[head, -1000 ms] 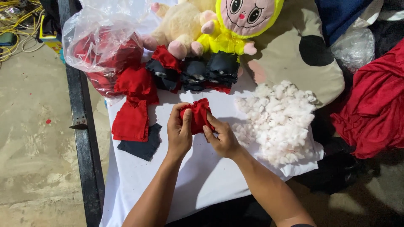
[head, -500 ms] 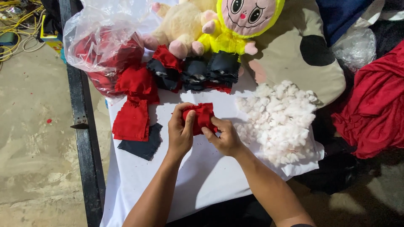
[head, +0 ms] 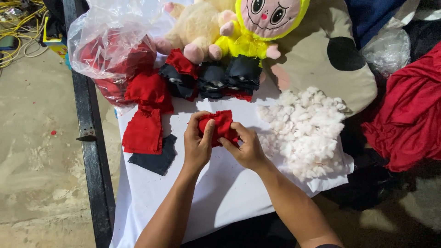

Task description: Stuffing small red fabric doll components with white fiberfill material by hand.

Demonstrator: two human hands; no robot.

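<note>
Both my hands hold a small red fabric piece (head: 222, 126) over the white-covered table (head: 220, 193). My left hand (head: 197, 142) grips its left side with the thumb on top. My right hand (head: 245, 147) pinches its lower right edge. A heap of white stuffing (head: 305, 131) lies just right of my hands. A flat red cloth piece (head: 143, 131) and a black one (head: 154, 158) lie to the left.
Black and red sewn pieces (head: 216, 78) line the far table edge. Behind them lie a beige plush toy (head: 197, 27) and a yellow plush doll (head: 257, 27). A clear plastic bag of red fabric (head: 110, 55) stands far left. Red cloth (head: 411, 115) hangs at right.
My hands have kept kneading the red piece in the same spot; the fingers shifted slightly around it.
</note>
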